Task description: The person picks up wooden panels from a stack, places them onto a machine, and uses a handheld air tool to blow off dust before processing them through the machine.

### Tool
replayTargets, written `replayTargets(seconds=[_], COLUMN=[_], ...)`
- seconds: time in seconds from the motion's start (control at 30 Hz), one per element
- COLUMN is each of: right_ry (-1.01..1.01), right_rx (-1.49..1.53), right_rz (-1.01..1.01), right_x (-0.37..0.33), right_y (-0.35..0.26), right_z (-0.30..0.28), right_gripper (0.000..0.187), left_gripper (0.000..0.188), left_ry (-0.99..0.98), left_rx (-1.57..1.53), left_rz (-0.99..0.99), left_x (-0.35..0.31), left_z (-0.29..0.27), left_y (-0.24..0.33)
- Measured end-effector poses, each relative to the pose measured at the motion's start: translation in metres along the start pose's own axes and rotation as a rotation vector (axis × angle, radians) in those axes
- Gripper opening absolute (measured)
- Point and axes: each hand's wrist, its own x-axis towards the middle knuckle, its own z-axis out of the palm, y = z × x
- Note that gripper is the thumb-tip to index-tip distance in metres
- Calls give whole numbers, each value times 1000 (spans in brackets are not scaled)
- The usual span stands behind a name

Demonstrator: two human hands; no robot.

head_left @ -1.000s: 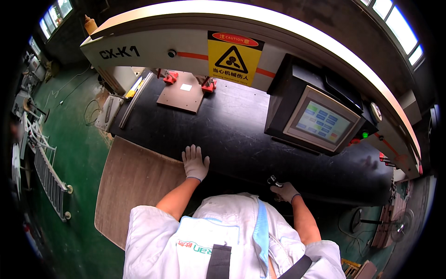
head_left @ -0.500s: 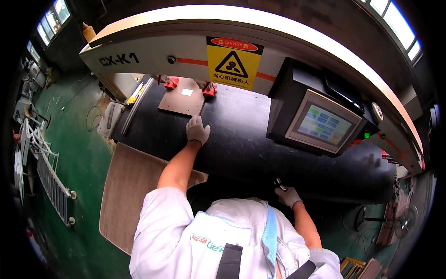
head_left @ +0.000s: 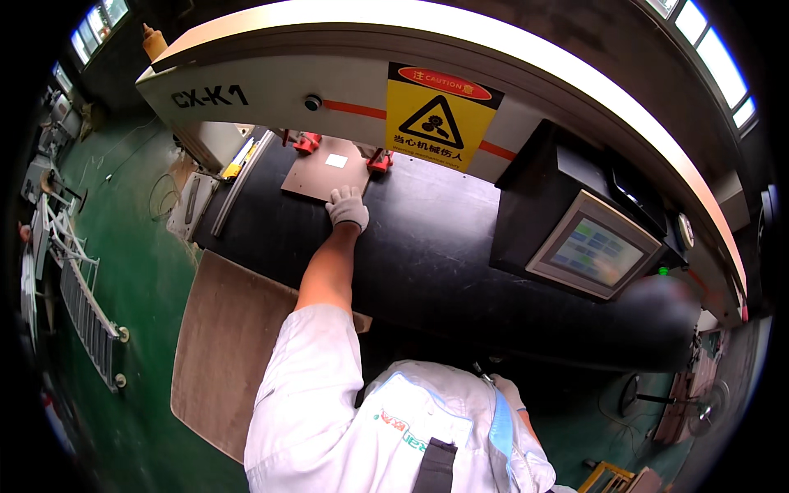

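A flat brown panel [head_left: 308,181] with a white label [head_left: 335,161] lies on the black machine table [head_left: 427,246]. Red clamps [head_left: 380,161] stand at its far side, under the machine's beam. My left hand [head_left: 348,210], in a pale glove, reaches forward with its fingers stretched onto the panel's near right corner; it grips nothing. Close to my body is my right hand [head_left: 508,392], also gloved and partly hidden by my clothes. It is closed around a small black-and-silver hand tool [head_left: 479,370], of which only the tip shows.
A control box with a lit touch screen [head_left: 593,245] hangs over the table at the right. The white beam [head_left: 279,103] spans above. Left of me is a loose brown board [head_left: 222,345]; a wheeled roller stand [head_left: 86,312] stands on the green floor.
My left hand has moved forward onto the panel's near edge, the arm straighter. My right hand with the tool has drawn back toward my body and is now more hidden. The view has shifted slightly.
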Motion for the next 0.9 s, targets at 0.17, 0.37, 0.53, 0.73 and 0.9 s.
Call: replayTargets(seconds=[0.17, 0.37, 0.53, 0.73, 0.9], right_ry=[-6, 174, 133, 197, 653], right_rx=[-168, 223, 130, 233, 529], right_rz=[-110, -20, -3, 63, 118], right_x=[-1, -18, -19, -37, -22], right_y=[-35, -45, -28, -27, 3], right_z=[-26, -37, -25, -22, -75], right_gripper=[44, 56, 57, 56, 36], left_gripper=[44, 44, 44, 35, 32], left_ry=[-70, -111, -154, -54, -122], left_rx=[33, -18, -21, 28, -14], left_rz=[-19, -95, -113, -26, 61], left_x=[7, 9, 10, 23, 45], left_z=[-7, -17, -26, -9, 19], left_y=[-2, -2, -2, 28, -13])
